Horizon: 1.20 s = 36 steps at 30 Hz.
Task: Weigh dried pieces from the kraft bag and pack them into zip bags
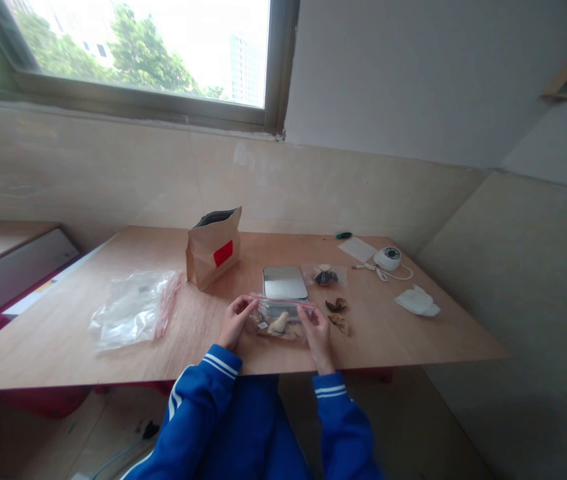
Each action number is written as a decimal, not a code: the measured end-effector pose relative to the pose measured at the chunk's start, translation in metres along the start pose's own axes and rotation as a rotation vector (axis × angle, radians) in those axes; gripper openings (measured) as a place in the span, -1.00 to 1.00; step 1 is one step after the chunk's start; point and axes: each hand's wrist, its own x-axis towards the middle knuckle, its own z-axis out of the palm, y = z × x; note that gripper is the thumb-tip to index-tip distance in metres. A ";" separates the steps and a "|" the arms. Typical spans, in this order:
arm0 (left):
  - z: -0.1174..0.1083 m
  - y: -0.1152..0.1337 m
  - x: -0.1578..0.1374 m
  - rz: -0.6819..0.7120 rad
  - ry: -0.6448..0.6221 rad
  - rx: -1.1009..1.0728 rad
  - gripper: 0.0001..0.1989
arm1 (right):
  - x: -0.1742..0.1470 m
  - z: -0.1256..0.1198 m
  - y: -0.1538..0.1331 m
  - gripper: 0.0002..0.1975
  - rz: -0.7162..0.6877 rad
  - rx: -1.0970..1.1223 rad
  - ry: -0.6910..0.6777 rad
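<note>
Both hands pinch the upper corners of a clear zip-lock bag [290, 331] with a red seal strip, held near the table's front edge. My left hand [236, 321] is closed on its left corner, my right hand [317, 333] on its right corner. Inside the bag lie a pale, lumpy piece [279, 323], a small white packet [262, 325] and some brownish bits. Just behind the bag sits a flat scale with a silver plate [284, 283]. Dried brown pieces [339, 324] that look like mushroom lie to the right of my right hand.
A brown paper pouch [212, 250] with a red label stands open at back left. Flat zip-lock bags [136, 307] lie left. Another filled bag [326, 276] is beside the scale. Farther right are a white camera [387, 258] with cable, paper [357, 249] and a crumpled tissue [417, 302].
</note>
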 end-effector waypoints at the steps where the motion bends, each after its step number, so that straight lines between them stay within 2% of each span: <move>1: 0.000 0.001 0.000 0.006 0.000 0.001 -0.75 | 0.000 0.000 0.000 -0.69 -0.002 -0.001 -0.002; 23: -0.003 0.000 0.000 0.026 0.092 0.053 -0.73 | 0.001 -0.002 0.004 -0.75 -0.042 -0.006 -0.026; 30: 0.000 0.000 -0.002 -0.030 -0.036 -0.055 -0.71 | 0.000 -0.003 0.003 -0.77 -0.050 -0.005 -0.026; 36: 0.001 -0.001 -0.001 -0.056 -0.038 -0.022 -0.68 | -0.004 -0.001 -0.003 -0.76 -0.033 0.050 -0.066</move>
